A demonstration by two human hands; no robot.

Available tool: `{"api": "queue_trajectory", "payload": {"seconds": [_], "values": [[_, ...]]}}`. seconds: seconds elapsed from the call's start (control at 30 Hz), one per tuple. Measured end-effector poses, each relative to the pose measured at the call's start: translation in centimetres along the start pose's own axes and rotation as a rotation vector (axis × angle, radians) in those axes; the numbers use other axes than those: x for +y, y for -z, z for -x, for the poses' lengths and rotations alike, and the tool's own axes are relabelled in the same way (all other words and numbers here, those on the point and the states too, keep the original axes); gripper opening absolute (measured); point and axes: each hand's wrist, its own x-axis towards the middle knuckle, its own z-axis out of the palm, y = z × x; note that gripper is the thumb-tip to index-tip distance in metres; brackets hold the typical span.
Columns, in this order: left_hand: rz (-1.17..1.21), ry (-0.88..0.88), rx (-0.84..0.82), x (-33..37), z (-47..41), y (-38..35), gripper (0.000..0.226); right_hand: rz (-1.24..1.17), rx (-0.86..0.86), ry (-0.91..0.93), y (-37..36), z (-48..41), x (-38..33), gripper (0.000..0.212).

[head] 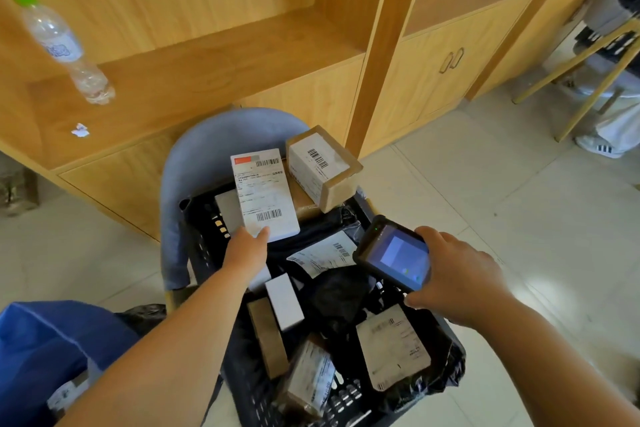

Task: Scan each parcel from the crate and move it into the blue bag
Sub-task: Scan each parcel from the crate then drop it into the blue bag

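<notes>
A flat, white rectangular parcel [265,191] with a printed label and two barcodes is held upright above the far end of the crate [204,236]. It is grasped at its lower edge by the left hand [246,253]; the thumb lies on the label and the fingers are hidden behind. A dark, rubber-edged handheld scanner [398,258] with a lit screen is gripped from the side by the right hand [460,282], just right of the parcel and over the crate.

The crate is black slotted plastic. It is filled with crinkled, glossy black poly mailers [440,367] bearing white labels, a small smooth white box [284,302] and a narrow brown carton [268,336]. A labelled cardboard box [322,166] is perched tilted at the far rim. The crate appears to be set on a chair whose curved grey-blue fabric back [207,156] rises behind it.

The blue bag [52,340], of soft matte fabric, is seen at the lower left and is cut off by the frame; its contents are hard to make out.

Behind, light wood-grain shelving [207,55] carries a clear plastic bottle [60,42] with a green cap and a paper scrap [80,130]. The floor [485,184] is pale glossy tile. At the right edge, another person's legs and a white shoe [597,146] are partly shown.
</notes>
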Motion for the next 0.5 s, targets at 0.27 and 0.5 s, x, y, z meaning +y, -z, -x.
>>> {"api": "queue_trajectory", "payload": {"seconds": [0.27,0.5], "values": [[0.436,0.131,-0.020,-0.3,0.2,-0.3,0.033,0.008,-0.014,0.024,-0.7,-0.6,0.8,0.084],[0.684,0.208,-0.074,-1.3,3.2,1.8,0.021,0.008,-0.042,0.063,-1.0,0.2,-0.5,0.084]]}}
